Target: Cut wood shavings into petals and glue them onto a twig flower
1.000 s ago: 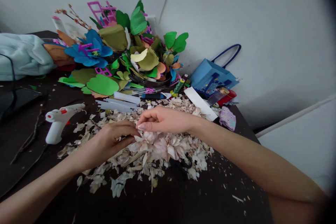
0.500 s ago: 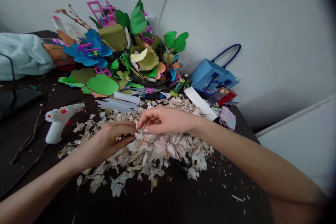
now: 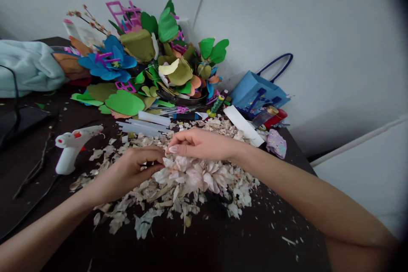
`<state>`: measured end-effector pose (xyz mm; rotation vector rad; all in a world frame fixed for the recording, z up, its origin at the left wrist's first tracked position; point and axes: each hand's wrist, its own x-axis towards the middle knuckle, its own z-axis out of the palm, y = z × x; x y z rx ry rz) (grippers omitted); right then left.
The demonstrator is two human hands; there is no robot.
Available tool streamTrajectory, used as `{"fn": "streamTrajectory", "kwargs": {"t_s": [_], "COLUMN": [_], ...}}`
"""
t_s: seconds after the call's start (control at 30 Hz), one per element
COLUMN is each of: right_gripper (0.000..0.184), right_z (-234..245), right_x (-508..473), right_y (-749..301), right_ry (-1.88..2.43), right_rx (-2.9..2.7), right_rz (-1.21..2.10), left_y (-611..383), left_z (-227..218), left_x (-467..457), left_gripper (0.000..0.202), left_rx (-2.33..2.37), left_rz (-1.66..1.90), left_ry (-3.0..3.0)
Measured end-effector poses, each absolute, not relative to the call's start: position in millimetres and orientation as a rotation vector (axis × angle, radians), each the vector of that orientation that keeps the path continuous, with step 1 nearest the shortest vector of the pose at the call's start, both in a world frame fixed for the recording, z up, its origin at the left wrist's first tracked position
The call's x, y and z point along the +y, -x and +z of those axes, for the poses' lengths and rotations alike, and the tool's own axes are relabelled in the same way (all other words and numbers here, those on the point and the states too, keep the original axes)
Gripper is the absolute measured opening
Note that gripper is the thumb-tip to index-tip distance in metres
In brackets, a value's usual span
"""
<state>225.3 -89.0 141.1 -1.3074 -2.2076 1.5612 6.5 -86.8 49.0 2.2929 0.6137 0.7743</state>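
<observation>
A pale pink flower cluster [image 3: 204,174] with layered petals is in front of me, above a wide heap of dry, cream-coloured petal scraps [image 3: 153,195]. My left hand [image 3: 140,165] is closed at the cluster's left edge, thumb and fingers pinched on it; the exact spot of the grip is hidden. Just behind the flowers is my right hand [image 3: 197,144], its fingers bent and thumb drawn in against them, close to the left fingertips. Whatever lies between the right fingertips cannot be made out. Dark scissors [image 3: 219,202] lie partly under the scraps.
At left lies a white glue gun [image 3: 72,146], with translucent glue sticks [image 3: 143,126] behind the heap. Colourful paper flowers [image 3: 149,59] fill the back. A blue gift bag [image 3: 258,93], a green thread spool [image 3: 217,105] and a white strip [image 3: 244,125] are at right.
My right thumb has lifted and curled in toward the fingers, its nail now showing. The flower cluster has tilted and risen slightly. My left hand has barely moved.
</observation>
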Motion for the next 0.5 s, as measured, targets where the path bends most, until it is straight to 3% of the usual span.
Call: {"fn": "streamTrajectory", "kwargs": {"t_s": [0.17,0.5], "right_gripper": [0.021,0.013], "right_z": [139.5,137.0], "right_x": [-89.0,-88.5], "right_y": [-227.7,-225.1], "right_ry": [1.329,1.357], "right_rx": [-2.147,-2.096], "right_rz": [1.58,1.62], "left_y": [-6.8,-8.3], "left_z": [48.3,48.7], "left_x": [-86.7,-85.2], "left_gripper": [0.018,0.017], "left_rx": [0.639,0.634], "left_rz": [0.756,0.754], "left_ry": [-2.244,-2.252]}}
